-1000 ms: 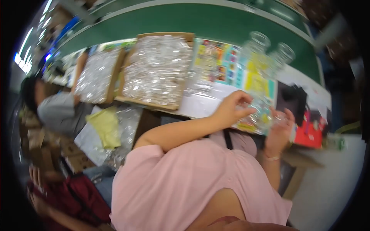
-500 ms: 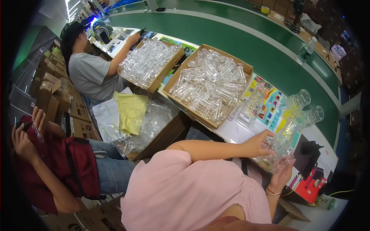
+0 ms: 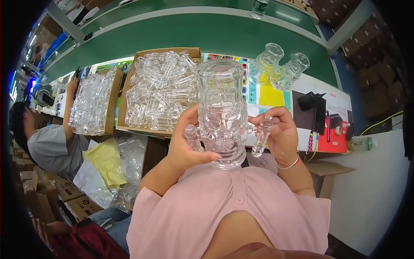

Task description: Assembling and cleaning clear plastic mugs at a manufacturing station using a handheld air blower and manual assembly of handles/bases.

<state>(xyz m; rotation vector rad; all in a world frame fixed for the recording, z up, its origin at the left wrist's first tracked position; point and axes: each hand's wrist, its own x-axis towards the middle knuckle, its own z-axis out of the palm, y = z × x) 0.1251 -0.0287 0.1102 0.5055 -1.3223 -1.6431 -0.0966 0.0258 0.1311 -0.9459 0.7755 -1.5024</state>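
Observation:
A clear plastic figure-shaped cup stands upright in front of my chest, its round rim at the top. My left hand is wrapped round its lower left side, thumb across the front near the base. One clear arm piece shows at the cup's left, beside that hand's fingers. My right hand pinches another clear arm piece at the cup's right side, where a short peg meets the body. Whether that peg is fully seated, I cannot tell. Two similar clear cups stand on the table behind.
A cardboard tray heaped with clear arm pieces lies left of the cup, with a second full tray beyond. Black items and a red sheet lie at right. Co-workers are at left; a water bottle stands at the back.
My hands have come from the table at right to in front of my chest, with the cup now upright between them. My view has turned right. The arm pieces now show at its sides.

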